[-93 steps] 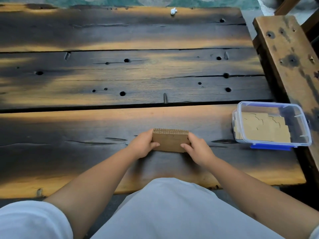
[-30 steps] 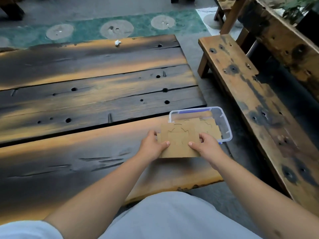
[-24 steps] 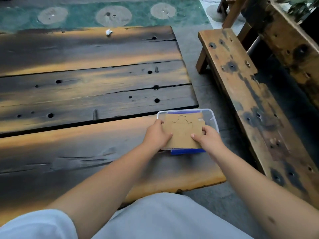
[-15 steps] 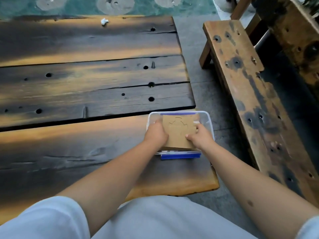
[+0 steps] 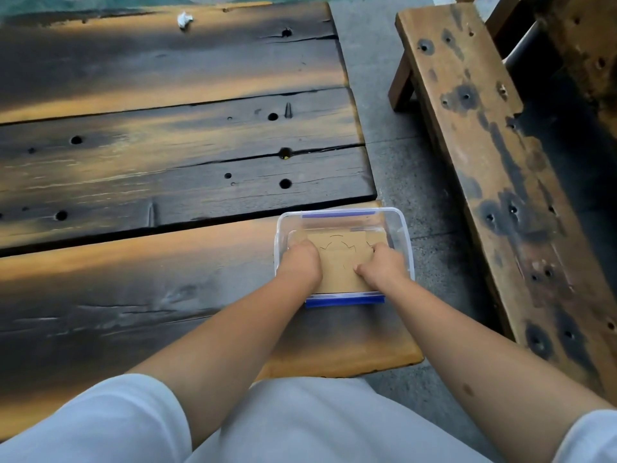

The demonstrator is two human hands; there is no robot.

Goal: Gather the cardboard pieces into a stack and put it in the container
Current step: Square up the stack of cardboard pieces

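A clear plastic container (image 5: 402,228) with blue clips sits at the right end of the table's near plank. The brown cardboard stack (image 5: 340,262), its top sheet marked with curved cut lines, lies inside the container. My left hand (image 5: 300,262) grips the stack's left side and my right hand (image 5: 384,267) grips its right side, both reaching down into the container. More cardboard shows under the stack at the far end. The stack's lower layers are hidden by my hands.
The dark, scorched wooden table (image 5: 150,162) has holes and cracks. A small white scrap (image 5: 184,20) lies near its far edge. A worn wooden bench (image 5: 494,168) stands to the right across a strip of concrete floor (image 5: 394,155).
I carried the stack from the middle of the near plank rightward and lowered it into the container. In the last half second both hands sank deeper inside with it.
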